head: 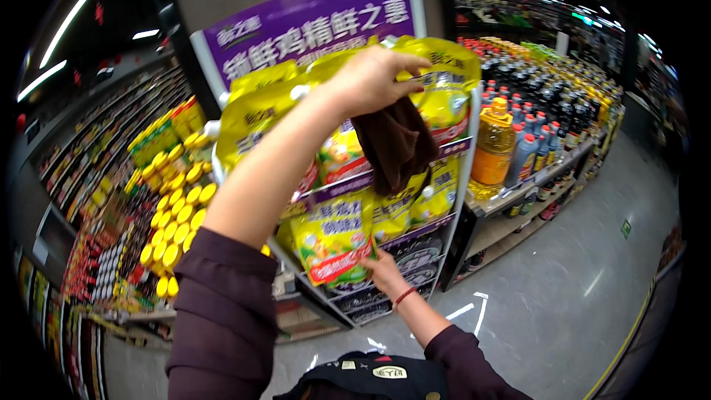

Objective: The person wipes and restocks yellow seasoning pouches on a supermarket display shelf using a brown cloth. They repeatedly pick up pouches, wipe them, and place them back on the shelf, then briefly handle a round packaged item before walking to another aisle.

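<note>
My left hand [382,79] reaches across the upper tier of a display rack [465,178]. A dark brown cloth [397,147] hangs from it, in front of yellow plastic pouches [450,80] with white caps. Its thumb and fingertips are spread towards the pouch at the right; the grip on the cloth is partly hidden. Lower down, my right hand [384,273] holds the lower right edge of another yellow pouch [333,233], which leans forward on the tier below. A red bracelet circles that wrist.
A purple sign [316,22] bearing writing tops the rack. To the right, a wooden shelf unit [500,205] carries a large oil bottle [491,150] and many dark bottles [544,89]. Yellow-capped containers [178,222] crowd the left. Grey floor [555,289] runs along the right.
</note>
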Tool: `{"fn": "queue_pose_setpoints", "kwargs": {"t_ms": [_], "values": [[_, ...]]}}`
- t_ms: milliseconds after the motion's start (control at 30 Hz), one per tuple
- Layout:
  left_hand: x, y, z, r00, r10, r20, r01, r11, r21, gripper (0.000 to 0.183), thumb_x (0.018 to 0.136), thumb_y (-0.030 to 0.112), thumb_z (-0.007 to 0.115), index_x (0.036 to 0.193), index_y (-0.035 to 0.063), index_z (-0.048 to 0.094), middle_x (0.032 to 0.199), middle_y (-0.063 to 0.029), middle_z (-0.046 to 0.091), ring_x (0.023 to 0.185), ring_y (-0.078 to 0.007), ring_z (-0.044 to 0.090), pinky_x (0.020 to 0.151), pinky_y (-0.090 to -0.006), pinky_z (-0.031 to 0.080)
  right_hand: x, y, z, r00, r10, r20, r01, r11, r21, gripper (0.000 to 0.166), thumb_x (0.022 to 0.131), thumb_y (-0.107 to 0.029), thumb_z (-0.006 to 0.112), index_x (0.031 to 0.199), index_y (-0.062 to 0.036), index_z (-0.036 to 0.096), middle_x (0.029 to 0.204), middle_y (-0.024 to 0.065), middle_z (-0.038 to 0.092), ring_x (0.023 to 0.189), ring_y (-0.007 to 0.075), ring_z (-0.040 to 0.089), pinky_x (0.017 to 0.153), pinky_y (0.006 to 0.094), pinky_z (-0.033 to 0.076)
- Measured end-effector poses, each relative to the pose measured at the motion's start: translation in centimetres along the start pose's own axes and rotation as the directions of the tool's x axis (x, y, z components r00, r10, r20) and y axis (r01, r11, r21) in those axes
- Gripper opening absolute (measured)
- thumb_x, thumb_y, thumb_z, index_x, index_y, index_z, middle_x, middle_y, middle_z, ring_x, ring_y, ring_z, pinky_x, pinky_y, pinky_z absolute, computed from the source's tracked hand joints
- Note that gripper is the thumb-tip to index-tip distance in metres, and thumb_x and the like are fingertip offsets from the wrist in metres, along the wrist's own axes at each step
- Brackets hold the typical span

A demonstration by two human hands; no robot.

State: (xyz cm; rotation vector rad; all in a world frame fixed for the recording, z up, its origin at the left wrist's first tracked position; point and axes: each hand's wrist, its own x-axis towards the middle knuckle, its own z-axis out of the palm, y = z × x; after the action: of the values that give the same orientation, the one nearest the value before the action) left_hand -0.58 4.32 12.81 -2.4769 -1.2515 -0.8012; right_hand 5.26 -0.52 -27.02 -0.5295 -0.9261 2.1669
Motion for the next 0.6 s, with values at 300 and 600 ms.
{"fn": "queue_pose_setpoints", "kwargs": {"t_ms": [300,600], "values": [[-28.5,9.7,-2.4,0.898,-0.429,0.096,0.435,0.899,-0.051,0.023,0.076,0.008,0.068,0.099,0.005,0.064,0.091,-0.0114,0.065,0.08,-0.0247,0.064,0.07,-0.0305,0.051,0.4,-3.2,2.5,0.994,-0.075,0.081,0.081,0.994,-0.072,0.035,0.078,-0.01,0.071,0.108,-0.0004,0.056,0.095,0.0058,0.064,0.08,0.0136,0.062,0.066,0.0265,0.051],[-42.0,8.7,11.5,0.432,-0.88,0.2,0.825,0.295,-0.482,0.06,0.08,0.018,0.066,0.128,-0.0061,0.04,0.097,-0.0116,0.067,0.088,-0.0183,0.063,0.08,-0.029,0.047,-2.3,-4.8,3.0,0.996,0.081,0.039,-0.081,0.997,-0.004,0.034,0.083,-0.013,0.064,0.113,0.0001,0.052,0.104,0.0088,0.06,0.093,0.02,0.061,0.077,0.0403,0.052]]}}
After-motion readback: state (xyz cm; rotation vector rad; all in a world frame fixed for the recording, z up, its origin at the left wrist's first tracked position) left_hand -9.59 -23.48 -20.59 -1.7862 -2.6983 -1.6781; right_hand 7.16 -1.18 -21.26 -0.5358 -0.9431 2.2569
